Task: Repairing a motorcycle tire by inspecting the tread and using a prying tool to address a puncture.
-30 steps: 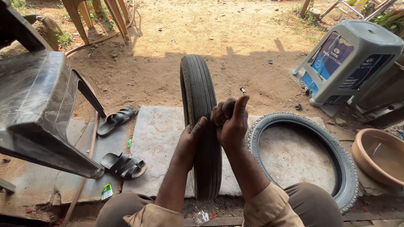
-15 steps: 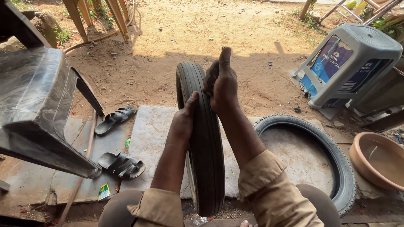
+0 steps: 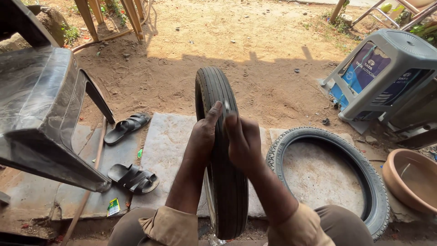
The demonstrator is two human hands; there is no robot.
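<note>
**Upright tyre held between both hands for handling of the tread**

A narrow black tyre [image 3: 221, 155] is held upright on its edge between the person's knees, its lower part resting near the front of a grey stone slab [image 3: 170, 150]. The ribbed tread faces the camera. The left hand [image 3: 203, 136] is laid against the tyre's left flank, thumb stretched up along the tread. The right hand [image 3: 242, 141] is pressed against the right flank with fingers upward. Neither hand is wrapped around the tyre; it is clasped flat between the two palms, and nothing else is seen in either hand, though the palms themselves are hidden.

The step in hand is judged to be a feeling or turning of the tread near its top, with the tyre steadied at mid-height. For the next move, steady inward pressure from both sides would be called for, since the tyre stands on a narrow edge and could tip sideways if one palm were eased. A firmer, curled grip would be needed if the tyre were to be lifted or rolled.

A second, wider tyre [image 3: 325, 175] lies flat just to the right. Two black sandals [image 3: 129, 152] are seen on the left, near a dark plastic chair [image 3: 43, 114]. A grey stool [image 3: 387, 73] lies tipped at upper right, and a clay bowl [image 3: 409, 180] sits at the right edge.
</note>
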